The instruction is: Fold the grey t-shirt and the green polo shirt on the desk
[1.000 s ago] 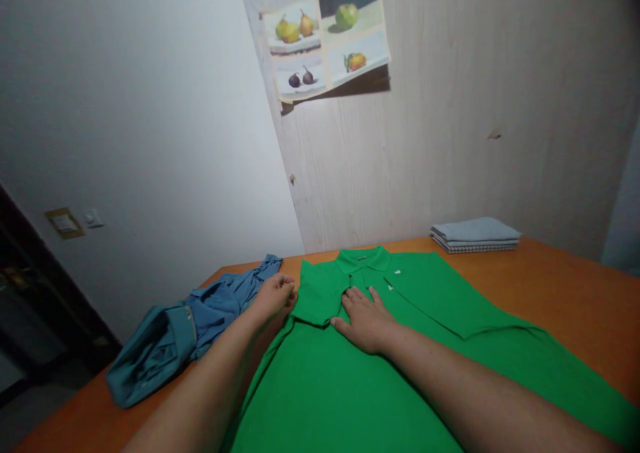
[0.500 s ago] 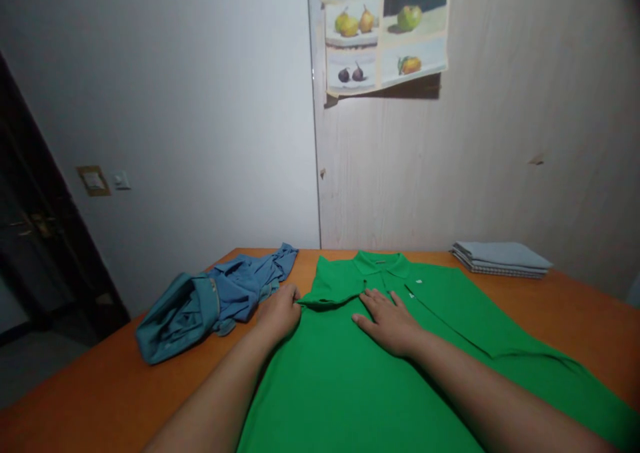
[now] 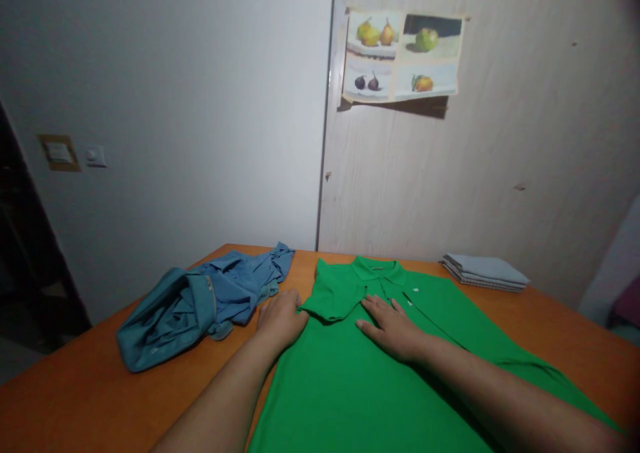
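Observation:
A green polo shirt (image 3: 345, 386) lies spread on the table, its collar at the far end. Its left sleeve (image 3: 334, 291) is folded inward across the chest, with the opening facing me. My left hand (image 3: 283, 319) is closed at the shirt's left edge, thumb and fingers pinching the fabric by the sleeve's corner. Flat on the shirt's chest, fingers spread, rests my right hand (image 3: 393, 326); its fingertips touch the cloth close to the sleeve's inner end and the placket. The shirt's right sleeve side stretches out to the right, partly under my forearm.
On the left, a crumpled blue garment (image 3: 233, 279) lies beside a teal fabric bin (image 3: 165, 319) tipped on its side. A stack of folded grey cloths (image 3: 485, 271) sits at the back right of the orange table (image 3: 65, 406). Walls stand behind, with fruit pictures (image 3: 405, 56).
The folded sleeve's front edge has dropped lower and now lies flatter, nearer to me. Both hands have stayed almost in place. The camera view has tilted and shifted slightly.

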Tool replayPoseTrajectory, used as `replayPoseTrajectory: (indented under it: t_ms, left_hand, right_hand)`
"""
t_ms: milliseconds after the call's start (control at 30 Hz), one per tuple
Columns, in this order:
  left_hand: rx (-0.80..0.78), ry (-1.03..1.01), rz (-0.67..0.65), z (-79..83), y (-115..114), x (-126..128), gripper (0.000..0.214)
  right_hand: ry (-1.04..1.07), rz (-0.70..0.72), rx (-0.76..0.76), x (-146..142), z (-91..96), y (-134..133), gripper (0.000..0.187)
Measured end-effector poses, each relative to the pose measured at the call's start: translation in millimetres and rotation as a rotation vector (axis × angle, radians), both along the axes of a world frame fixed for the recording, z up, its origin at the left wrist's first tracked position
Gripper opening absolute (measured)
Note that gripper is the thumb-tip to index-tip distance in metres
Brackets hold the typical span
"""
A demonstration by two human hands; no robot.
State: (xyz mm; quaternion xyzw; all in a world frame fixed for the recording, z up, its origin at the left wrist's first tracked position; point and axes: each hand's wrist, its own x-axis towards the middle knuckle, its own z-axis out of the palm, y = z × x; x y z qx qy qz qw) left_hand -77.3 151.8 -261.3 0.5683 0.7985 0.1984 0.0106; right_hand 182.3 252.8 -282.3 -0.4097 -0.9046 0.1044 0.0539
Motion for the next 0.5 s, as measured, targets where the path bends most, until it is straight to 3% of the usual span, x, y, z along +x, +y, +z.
replayPoseTrajectory:
  t_ms: [67,133,200,300,500]
  left_hand:
    - [-0.009,0.022,0.014,-0.6,0.4,1.6,0.016]
    - [-0.014,0.040,0.024,-1.9,0.7,3.0,0.021]
    - [-0.019,0.055,0.033,-3.8,1.3,3.8,0.024]
    - [-0.021,0.048,0.042,-6.3,2.5,3.8,0.026]
    - [-0.021,0.002,0.039,-5.5,2.5,4.2,0.025]
  right_hand:
    - [0.007,0.029,-0.028,1.5,8.2,8.1,0.076]
    - [0.007,0.036,-0.059,0.4,21.5,21.5,0.061]
    - [0.012,-0.041,-0.067,-5.9,37.3,38.5,0.035]
    - [0.071,-0.129,-0.013,-26.6,55.4,64.0,0.027]
    - [0.084,-0.190,0.007,-77.3,52.7,95.2,0.020]
